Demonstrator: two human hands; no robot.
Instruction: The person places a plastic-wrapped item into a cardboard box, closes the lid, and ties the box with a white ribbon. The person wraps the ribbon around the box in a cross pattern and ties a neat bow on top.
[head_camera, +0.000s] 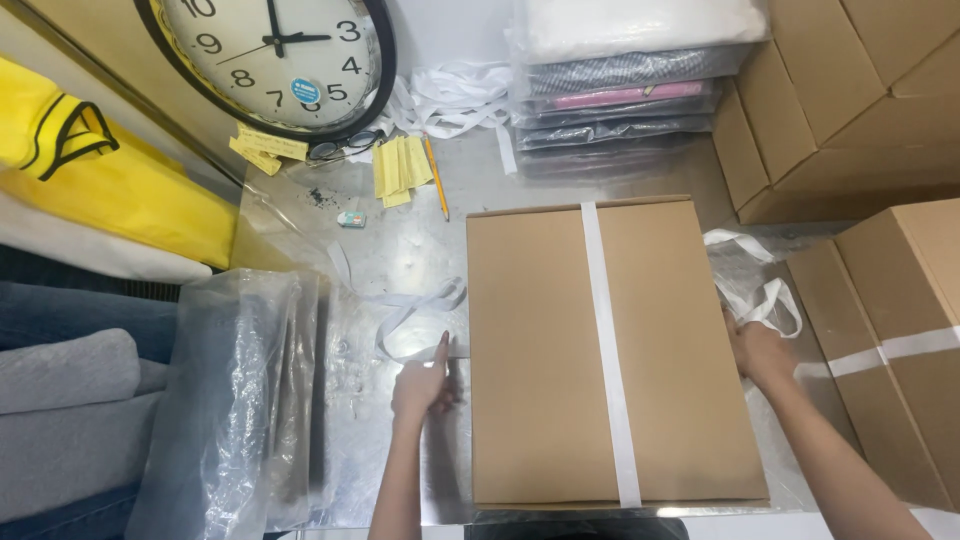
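A closed brown cardboard box (540, 350) lies flat on a shiny metal table (400, 240), with one white strap (608, 350) running lengthwise over its top. My left hand (425, 382) rests against the box's left side, fingers touching a loose end of white strap (410, 310) that curls on the table. My right hand (760, 352) presses on the box's right edge, beside a loop of white strap (765, 290) lying on clear plastic.
A stack of bagged folded clothes (620, 90) stands behind the box, with stacked cartons (850, 100) at right. A wall clock (280, 60), yellow slips (400, 168), a pencil (435, 178) and glasses lie at the back. Plastic-wrapped dark bundles (250, 400) sit left.
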